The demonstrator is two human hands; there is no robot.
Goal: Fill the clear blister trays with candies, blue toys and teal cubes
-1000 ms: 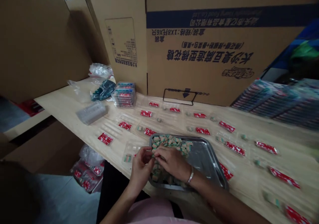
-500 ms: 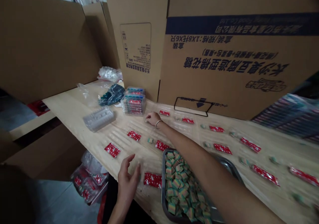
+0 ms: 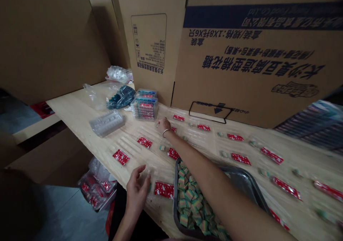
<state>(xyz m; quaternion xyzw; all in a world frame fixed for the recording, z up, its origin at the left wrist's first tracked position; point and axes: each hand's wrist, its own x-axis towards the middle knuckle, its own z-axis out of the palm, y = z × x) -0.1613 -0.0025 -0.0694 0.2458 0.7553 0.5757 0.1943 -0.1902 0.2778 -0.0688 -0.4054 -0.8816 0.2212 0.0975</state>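
- Right hand (image 3: 163, 125) has gone from over the metal tray (image 3: 175, 201) a second ago to out near the stacked clear boxes (image 3: 145, 109); fingers curled, can't tell if it's got anything
- Left hand (image 3: 137, 188)'s half open, nothing visible in it, near a red packet (image 3: 164, 190)
- Striped cubes (image 3: 189, 196) are piled in the tray

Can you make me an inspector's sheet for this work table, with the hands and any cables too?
Surface: pale wooden table.
Job's things: striped pieces in a metal tray; red packets spread across the table.
Clutter: teal bag beside stacked packs.
Hands: left hand open, beside the nearest red packet; right hand stretched out near the stacked packs, can't tell if it holds anything.
Cables: nothing seen.
Surroundings: large cardboard box, its printing upside down.
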